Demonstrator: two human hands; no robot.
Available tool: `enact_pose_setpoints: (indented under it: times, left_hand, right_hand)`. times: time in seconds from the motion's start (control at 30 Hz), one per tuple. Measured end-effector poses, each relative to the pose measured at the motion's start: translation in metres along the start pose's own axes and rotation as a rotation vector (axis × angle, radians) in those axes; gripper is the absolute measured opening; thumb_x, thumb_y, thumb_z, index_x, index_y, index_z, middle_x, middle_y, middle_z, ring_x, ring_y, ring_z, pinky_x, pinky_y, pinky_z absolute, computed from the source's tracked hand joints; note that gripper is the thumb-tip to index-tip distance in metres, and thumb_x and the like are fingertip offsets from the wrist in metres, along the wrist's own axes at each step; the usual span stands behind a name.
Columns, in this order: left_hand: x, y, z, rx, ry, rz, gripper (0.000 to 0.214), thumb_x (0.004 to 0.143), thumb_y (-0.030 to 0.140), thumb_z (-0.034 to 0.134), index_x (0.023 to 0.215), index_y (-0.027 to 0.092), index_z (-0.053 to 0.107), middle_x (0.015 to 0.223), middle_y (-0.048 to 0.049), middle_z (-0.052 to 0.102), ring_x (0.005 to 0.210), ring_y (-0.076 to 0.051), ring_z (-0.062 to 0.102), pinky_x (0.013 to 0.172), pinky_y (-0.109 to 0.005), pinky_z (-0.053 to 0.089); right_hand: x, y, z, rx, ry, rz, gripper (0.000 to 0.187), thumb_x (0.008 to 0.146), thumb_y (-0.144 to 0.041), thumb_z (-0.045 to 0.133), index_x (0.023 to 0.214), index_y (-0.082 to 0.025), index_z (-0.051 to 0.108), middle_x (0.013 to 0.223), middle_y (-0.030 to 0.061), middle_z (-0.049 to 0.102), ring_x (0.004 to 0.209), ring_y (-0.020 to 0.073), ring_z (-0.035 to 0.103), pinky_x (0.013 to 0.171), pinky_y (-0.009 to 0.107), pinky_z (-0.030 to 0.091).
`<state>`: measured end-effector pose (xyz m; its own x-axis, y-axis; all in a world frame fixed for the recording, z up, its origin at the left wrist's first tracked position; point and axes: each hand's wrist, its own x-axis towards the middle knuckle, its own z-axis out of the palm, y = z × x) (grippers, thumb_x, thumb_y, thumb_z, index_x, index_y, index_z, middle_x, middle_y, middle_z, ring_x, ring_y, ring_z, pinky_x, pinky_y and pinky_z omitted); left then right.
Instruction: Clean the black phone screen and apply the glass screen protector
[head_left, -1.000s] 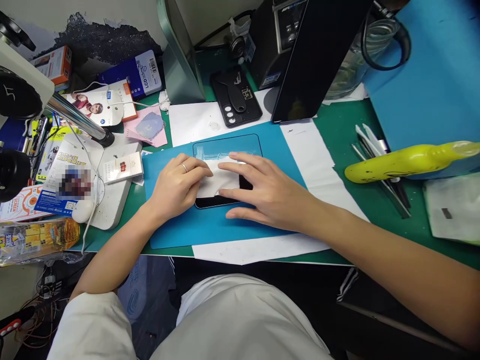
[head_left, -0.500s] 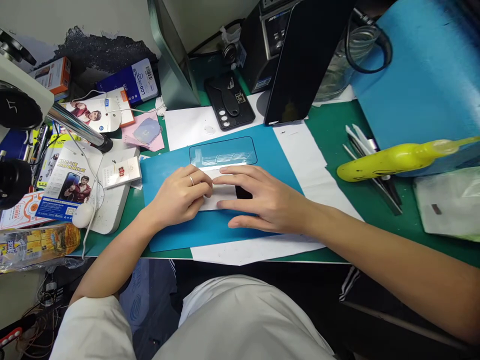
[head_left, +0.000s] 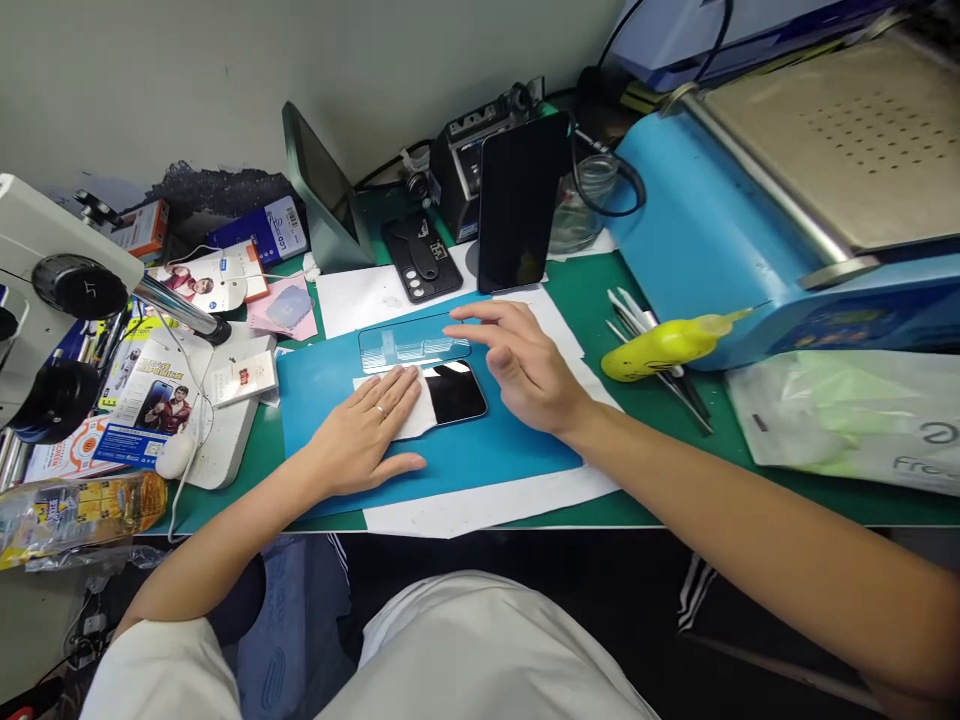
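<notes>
A black phone (head_left: 454,391) lies face up on a blue mat (head_left: 480,450). My left hand (head_left: 365,430) rests flat, fingers stretched out, on a white cloth (head_left: 417,412) that covers the phone's left end. A ring shows on one finger. My right hand (head_left: 523,366) hovers open just right of the phone, fingers spread and reaching toward a clear screen protector (head_left: 413,345) lying on the mat behind the phone.
A microscope (head_left: 67,300) stands at the left over a white base with leaflets. Behind the mat are a phone case (head_left: 421,258), an upright dark tablet (head_left: 520,200) and a box device. A yellow bottle (head_left: 670,343), tweezers (head_left: 645,330), a blue machine (head_left: 780,190) and a plastic bag (head_left: 847,420) sit at the right.
My right hand lifted off the cloth and moved right and back, baring the phone's screen. My left hand flattened on the cloth. The camera tilted up, showing more of the bench.
</notes>
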<state>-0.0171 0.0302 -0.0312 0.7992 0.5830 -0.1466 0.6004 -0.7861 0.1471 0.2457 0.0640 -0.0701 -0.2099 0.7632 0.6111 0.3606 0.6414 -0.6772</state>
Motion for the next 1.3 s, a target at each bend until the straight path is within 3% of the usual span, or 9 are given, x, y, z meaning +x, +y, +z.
enact_pose_setpoints:
  times: [0.3,0.77,1.0,1.13,1.3]
  left_hand:
    - [-0.024,0.014,0.001,0.073,0.004,-0.131,0.088,0.106,0.059,0.037,0.167,0.016,-0.008,0.174,-0.0197,0.011,0.162,-0.034,0.010,0.131,-0.054,0.021]
    - [0.036,0.045,-0.002,0.008,-0.002,-0.033,0.087,0.104,0.067,0.032,0.167,0.012,0.009,0.173,-0.0192,0.014,0.162,-0.031,0.007,0.132,-0.051,0.017]
    - [0.001,0.050,-0.007,0.009,-0.049,-0.049,0.084,0.106,0.061,0.037,0.168,0.017,0.002,0.173,-0.0155,0.017,0.161,-0.032,0.014,0.131,-0.050,0.023]
    - [-0.020,0.042,-0.008,0.031,-0.056,-0.119,0.080,0.108,0.056,0.036,0.168,0.021,-0.004,0.174,-0.0145,0.014,0.162,-0.031,0.014,0.131,-0.050,0.024]
    - [-0.010,0.030,-0.003,0.035,-0.028,-0.189,0.082,0.107,0.060,0.034,0.168,0.017,0.002,0.174,-0.0181,0.012,0.162,-0.033,0.010,0.130,-0.055,0.021]
  right_hand:
    - [0.001,-0.004,0.000,0.088,-0.048,0.040,0.064,0.104,-0.064,0.026,0.127,-0.025,0.072,0.133,0.0127,0.066,0.131,0.0276,0.054,0.112,0.053,0.045]
    - [0.003,-0.001,-0.004,0.113,0.027,0.092,0.069,0.103,-0.068,0.022,0.127,-0.027,0.073,0.129,0.0118,0.069,0.129,0.0286,0.057,0.114,0.057,0.040]
    - [0.005,0.000,-0.006,0.135,0.011,0.123,0.071,0.102,-0.069,0.023,0.127,-0.025,0.072,0.130,0.0126,0.068,0.129,0.0278,0.055,0.115,0.054,0.041]
    - [0.007,0.001,-0.005,0.156,-0.010,0.137,0.068,0.102,-0.069,0.025,0.129,-0.027,0.071,0.131,0.0118,0.067,0.130,0.0275,0.054,0.114,0.055,0.042]
    - [0.007,0.000,-0.004,0.149,-0.010,0.140,0.068,0.102,-0.069,0.024,0.129,-0.028,0.071,0.130,0.0109,0.067,0.130,0.0265,0.054,0.115,0.054,0.040]
